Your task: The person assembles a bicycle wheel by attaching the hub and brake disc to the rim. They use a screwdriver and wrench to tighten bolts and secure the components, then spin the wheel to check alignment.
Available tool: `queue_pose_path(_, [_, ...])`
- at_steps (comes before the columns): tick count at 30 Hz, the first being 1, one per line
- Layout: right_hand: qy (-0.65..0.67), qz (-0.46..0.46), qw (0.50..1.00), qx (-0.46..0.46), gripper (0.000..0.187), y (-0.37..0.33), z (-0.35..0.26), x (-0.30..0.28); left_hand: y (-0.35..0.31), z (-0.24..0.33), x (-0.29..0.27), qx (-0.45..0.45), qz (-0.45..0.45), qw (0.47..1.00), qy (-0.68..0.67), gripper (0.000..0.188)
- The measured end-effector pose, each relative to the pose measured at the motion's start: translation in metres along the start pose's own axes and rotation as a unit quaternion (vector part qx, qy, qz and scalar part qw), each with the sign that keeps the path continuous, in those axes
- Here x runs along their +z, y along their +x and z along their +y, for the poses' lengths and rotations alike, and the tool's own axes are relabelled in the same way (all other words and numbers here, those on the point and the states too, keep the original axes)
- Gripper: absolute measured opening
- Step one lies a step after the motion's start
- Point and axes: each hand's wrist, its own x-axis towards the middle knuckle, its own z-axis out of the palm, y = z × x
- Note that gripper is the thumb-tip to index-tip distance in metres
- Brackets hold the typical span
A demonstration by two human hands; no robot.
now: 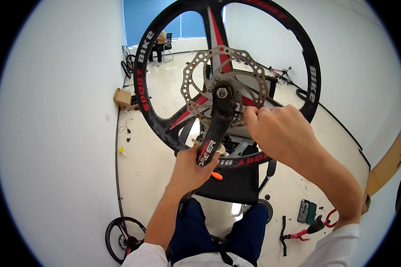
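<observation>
A black bicycle wheel (143, 89) with red and silver spokes stands upright in front of me. Its perforated brake disc (254, 63) faces me, and a nut (222, 92) sits at the hub. The black fork leg (218, 129) runs from the hub down toward my lap. My left hand (189, 171) is wrapped around this leg below the wheel's centre. Beside the disc, right of the hub, my right hand (280, 133) is closed with its fingertips pinched; a small dark piece shows there, too hidden to name.
Behind the wheel is a black chair (227, 189) bearing an orange-handled item (217, 176). On the floor lie another wheel (109, 242), a red bike part (298, 233) and a green case (313, 212). A cardboard box (122, 98) stands left; a seated person (160, 42) is far off.
</observation>
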Motion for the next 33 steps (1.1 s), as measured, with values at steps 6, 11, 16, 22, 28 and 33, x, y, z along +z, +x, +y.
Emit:
queue_pose_path(6, [-0.015, 0.061, 0.998, 0.03, 0.011, -0.022, 0.012, 0.022, 0.004, 0.002, 0.01, -0.017, -0.016, 1.0, 0.004, 0.022])
queue_pose_path(11, [-0.051, 0.245, 0.968, -0.005, 0.014, -0.046, 0.024, 0.047, 0.003, 0.0, 0.016, -0.037, -0.033, 0.999, 0.001, 0.025])
queue_pose_path(16, [0.002, 0.301, 0.953, -0.023, 0.034, -0.058, 0.033, 0.053, 0.0, 0.011, 0.018, -0.059, -0.056, 0.997, 0.01, 0.025])
queue_pose_path(22, [0.027, 0.345, 0.938, -0.029, 0.041, -0.065, 0.035, 0.056, -0.005, 0.02, 0.025, -0.006, -0.084, 0.996, 0.028, 0.026])
queue_pose_path(28, [0.048, 0.38, 0.923, -0.038, 0.043, -0.075, 0.032, 0.052, -0.009, 0.024, 0.03, 0.009, -0.097, 0.995, 0.022, 0.025])
queue_pose_path(33, [0.049, 0.392, 0.917, -0.049, 0.043, -0.078, 0.03, 0.049, -0.007, 0.019, 0.03, 0.015, -0.084, 0.996, 0.016, 0.022])
